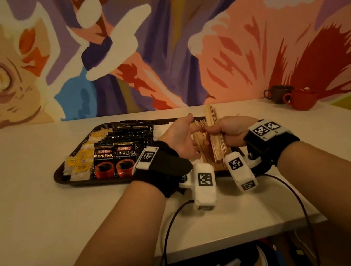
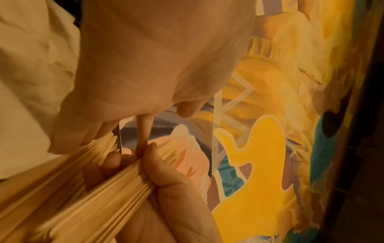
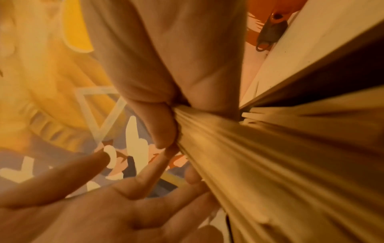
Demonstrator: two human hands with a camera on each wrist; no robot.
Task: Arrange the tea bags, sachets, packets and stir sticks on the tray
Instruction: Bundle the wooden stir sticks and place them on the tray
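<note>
Stir-stick bundle held over tray: spill risk.
The bundle of flat pale wooden stir sticks (image 1: 217,140) stands above the dark brown plastic tray (image 1: 62,176), right hand (image 1: 235,131) fingers curled round it, left hand (image 1: 181,137) fingers spread alongside; a slack grip would likely fan sticks onto the black coffee sachets (image 1: 115,158) leftward or the white desk (image 1: 31,201).

Black wrist straps (image 1: 163,164) carry white marker-tagged cameras (image 1: 203,186).

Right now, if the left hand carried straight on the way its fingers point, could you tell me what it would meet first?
Most likely the bundle of wooden stir sticks gripped by the right hand. The left hand lies open, one of its fingers already meeting the right thumb there.
</note>
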